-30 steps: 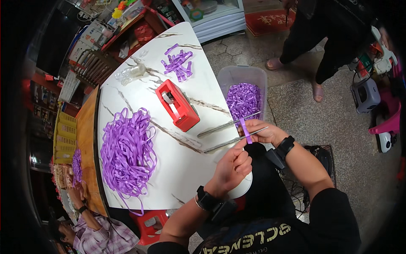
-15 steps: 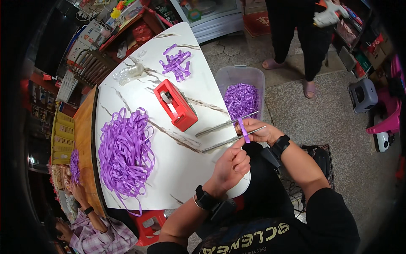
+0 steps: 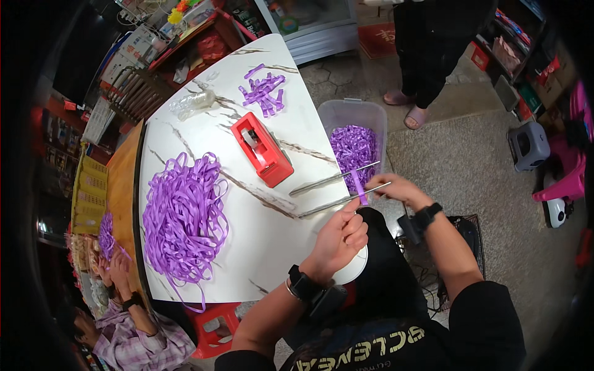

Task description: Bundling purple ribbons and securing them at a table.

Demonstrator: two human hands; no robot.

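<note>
Two thin metal rods (image 3: 334, 204) stick out past the right edge of the table. A short purple ribbon (image 3: 359, 183) spans them, looped round the far rod and reaching the near one. My left hand (image 3: 341, 240) is closed, thumb and forefinger pinching the ribbon at the near rod. Beside the tip of that rod, my right hand (image 3: 399, 189) has its fingers curled together; what they hold, if anything, is hidden. A red tape dispenser (image 3: 267, 157) stands on the table left of the rods. Farther left lies a big tangled heap of purple ribbon (image 3: 182, 216).
Cut ribbon strips (image 3: 265, 93) and a clear plastic roll (image 3: 193, 104) lie on the far part of the white table (image 3: 247, 247). A clear bin (image 3: 352, 111) of purple pieces stands beyond the rods. One person (image 3: 145, 328) works at left; another (image 3: 421, 55) stands ahead.
My right hand has drawn back to the right, away from the ribbon between the rods. My left hand keeps its pinch. The standing person has shifted a foot leftward.
</note>
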